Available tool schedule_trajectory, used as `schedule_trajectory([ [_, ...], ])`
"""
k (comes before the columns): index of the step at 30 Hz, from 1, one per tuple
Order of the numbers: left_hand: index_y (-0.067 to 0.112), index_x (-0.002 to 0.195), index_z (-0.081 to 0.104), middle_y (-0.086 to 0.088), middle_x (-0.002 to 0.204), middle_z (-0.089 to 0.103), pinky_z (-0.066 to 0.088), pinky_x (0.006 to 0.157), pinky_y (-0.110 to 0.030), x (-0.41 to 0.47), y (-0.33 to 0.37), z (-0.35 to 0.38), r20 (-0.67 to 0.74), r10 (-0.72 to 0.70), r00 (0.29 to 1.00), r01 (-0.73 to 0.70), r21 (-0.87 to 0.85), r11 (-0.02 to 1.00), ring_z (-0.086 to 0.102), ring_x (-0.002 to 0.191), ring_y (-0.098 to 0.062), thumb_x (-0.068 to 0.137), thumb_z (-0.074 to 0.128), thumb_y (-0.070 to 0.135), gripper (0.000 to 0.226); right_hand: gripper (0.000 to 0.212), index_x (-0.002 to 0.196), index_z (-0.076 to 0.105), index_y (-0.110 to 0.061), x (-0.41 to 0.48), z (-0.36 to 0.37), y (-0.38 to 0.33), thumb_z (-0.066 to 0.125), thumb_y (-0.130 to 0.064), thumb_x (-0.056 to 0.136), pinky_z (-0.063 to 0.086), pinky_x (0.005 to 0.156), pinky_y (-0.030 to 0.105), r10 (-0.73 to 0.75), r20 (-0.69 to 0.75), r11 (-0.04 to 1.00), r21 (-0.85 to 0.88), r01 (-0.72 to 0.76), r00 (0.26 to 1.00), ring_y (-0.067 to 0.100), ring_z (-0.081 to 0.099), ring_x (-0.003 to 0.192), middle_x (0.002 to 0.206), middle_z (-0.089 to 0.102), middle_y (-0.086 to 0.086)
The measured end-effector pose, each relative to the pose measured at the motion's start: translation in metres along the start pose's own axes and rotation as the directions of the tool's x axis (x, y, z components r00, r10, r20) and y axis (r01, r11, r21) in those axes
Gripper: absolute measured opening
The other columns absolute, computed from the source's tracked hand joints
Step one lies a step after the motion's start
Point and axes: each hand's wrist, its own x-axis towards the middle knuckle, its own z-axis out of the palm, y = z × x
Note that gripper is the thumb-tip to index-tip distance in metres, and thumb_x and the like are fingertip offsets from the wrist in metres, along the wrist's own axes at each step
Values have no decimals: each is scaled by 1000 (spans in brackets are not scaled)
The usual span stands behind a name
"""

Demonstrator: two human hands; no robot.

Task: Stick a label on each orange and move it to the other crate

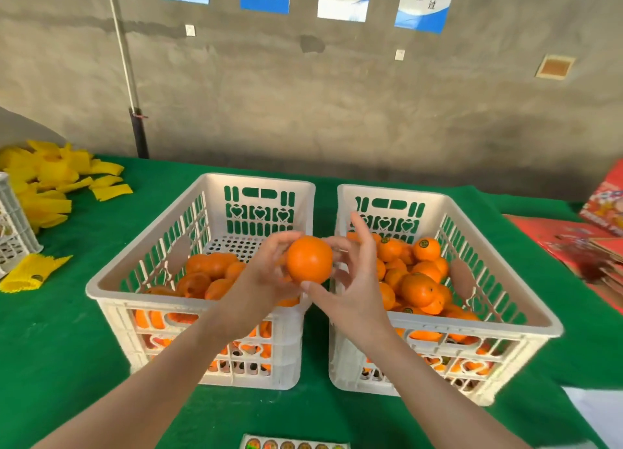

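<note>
"Green cloth (pixel 67 330), two white crates side by side on it. Where is your orange (pixel 309 259)?"

"In the air, over the gap between the left crate (pixel 111 290) and the right crate (pixel 526 310), just above their rims. Your left hand (pixel 266 273) has it, fingers curled round its left side."

"Your right hand (pixel 354 280)?"

"Not gripping. The thumb tip touches the orange's underside and the forefinger stands straight up. The other fingers are loosely bent just beside the fruit. Can't tell if they touch it."

"Label on it?"

"The side facing you is plain peel; the far side is hidden."

"Crates?"

"Left crate: oranges (pixel 210 263) heaped at the near end, perforated floor showing at the far end. Right crate: fuller, several fruit with dark round labels (pixel 425 243) on top."

"Label sheet (pixel 293 444)?"

"At the near table edge, between your forearms, mostly cut off."

"Elsewhere?"

"Yellow nets (pixel 47 179) piled far left, red cartons (pixel 580 239) far right."
</note>
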Motion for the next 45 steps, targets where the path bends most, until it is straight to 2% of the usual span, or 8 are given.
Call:
schedule_trajectory([
  [4,17,134,44,-18,134,50,58,71,-39,-7,-4,25,161,-158,974,190,-208,960,62,108,-35,81,68,22,59,101,142,10,-44,-18,-31,-1,74,-10,71,45,95,23,-91,-1,993,-78,91,996,8,47,120,122,47,-15],
  [8,21,140,38,-18,127,60,49,96,-51,0,-15,53,257,-332,908,392,-237,889,63,110,-34,76,53,57,75,99,140,12,-48,-32,-51,-3,72,-3,76,39,99,17,-185,-10,960,-215,179,983,5,43,122,126,45,-8],
  [15,22,132,52,-17,127,61,27,112,-56,3,-31,74,367,-318,874,399,-169,901,51,124,-39,83,57,58,61,101,140,6,-51,-42,-80,-3,62,7,80,41,104,35,-247,109,925,-269,268,963,15,41,128,133,44,6],
  [22,25,111,71,-6,115,68,56,76,-27,-5,-25,82,473,-201,858,324,-195,926,68,95,-18,70,78,45,46,110,146,4,-47,-30,-114,5,76,-18,67,50,90,35,128,305,988,46,-149,944,14,58,113,122,61,-7],
  [30,18,118,55,-18,101,71,54,59,-26,-4,-32,95,104,-332,938,346,-379,858,65,70,-19,76,55,60,60,23,97,64,-30,-31,-116,8,70,-13,82,49,88,28,252,-42,928,293,-230,967,14,61,107,108,67,-7],
  [33,16,116,55,-20,105,67,55,56,-25,-4,-32,100,31,-346,938,318,-480,818,63,71,-22,81,57,54,52,4,77,72,-26,-36,-111,3,69,-25,76,48,95,36,355,10,868,367,-333,935,11,63,105,109,70,-8],
  [38,14,111,57,-11,85,74,56,66,-30,-3,-36,105,-28,-301,953,247,-503,828,68,76,-22,92,53,44,36,23,94,70,-2,-41,-102,-5,66,-22,82,48,98,43,396,121,857,306,-414,910,22,63,106,115,67,4],
  [45,17,105,57,-6,77,74,58,63,-30,-4,-38,110,-71,-263,962,202,-459,865,69,70,-17,93,51,42,29,19,75,66,-20,-40,-98,-13,60,-11,90,47,99,42,391,100,899,173,-403,915,20,60,107,109,66,1],
])
